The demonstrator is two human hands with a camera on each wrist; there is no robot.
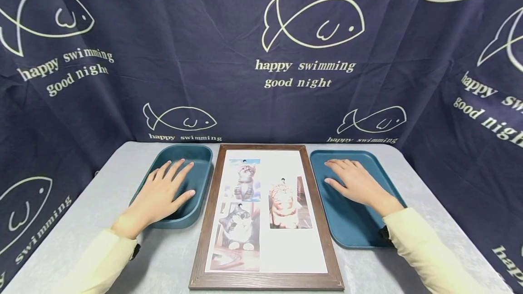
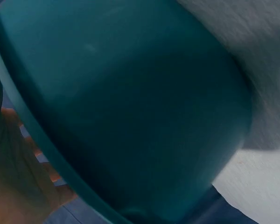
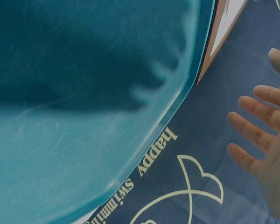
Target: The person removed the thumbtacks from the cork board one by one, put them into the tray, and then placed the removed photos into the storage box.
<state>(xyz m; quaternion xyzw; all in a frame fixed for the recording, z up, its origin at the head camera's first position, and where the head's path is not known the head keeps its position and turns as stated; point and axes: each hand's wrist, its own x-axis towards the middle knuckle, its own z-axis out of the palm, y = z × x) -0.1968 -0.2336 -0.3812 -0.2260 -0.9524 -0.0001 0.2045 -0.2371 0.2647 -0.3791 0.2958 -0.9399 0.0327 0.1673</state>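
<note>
The left hand (image 1: 157,196) hovers over a deep teal tray with rounded corners (image 1: 184,222), fingers straight and spread, gripping nothing; in the head view it overlaps the tray's left and near rim, and I cannot tell whether it touches. The right hand (image 1: 354,185) is likewise extended and holds nothing, above a shallow, flat teal tray with a low raised rim (image 1: 341,217). In the right wrist view its fingertips appear apart from that rim.

Between the trays lies a white rectangular board in a brown wooden frame (image 1: 265,280). Its left edge runs just beside the deep tray, with a thin gap; its right edge runs so near the shallow tray that contact cannot be judged. Two cat prints line the board's left side, a kitten print (image 1: 244,183) above a grey-and-white cat print (image 1: 239,235); an orange cat print (image 1: 283,208) sits to the right, with bare white above and below it.

The pale grey surface (image 1: 171,257) shows in strips outside both trays and in front of them. Its far edge meets a navy fabric curtain with white fish drawings (image 1: 241,67), close behind the frame and trays.
</note>
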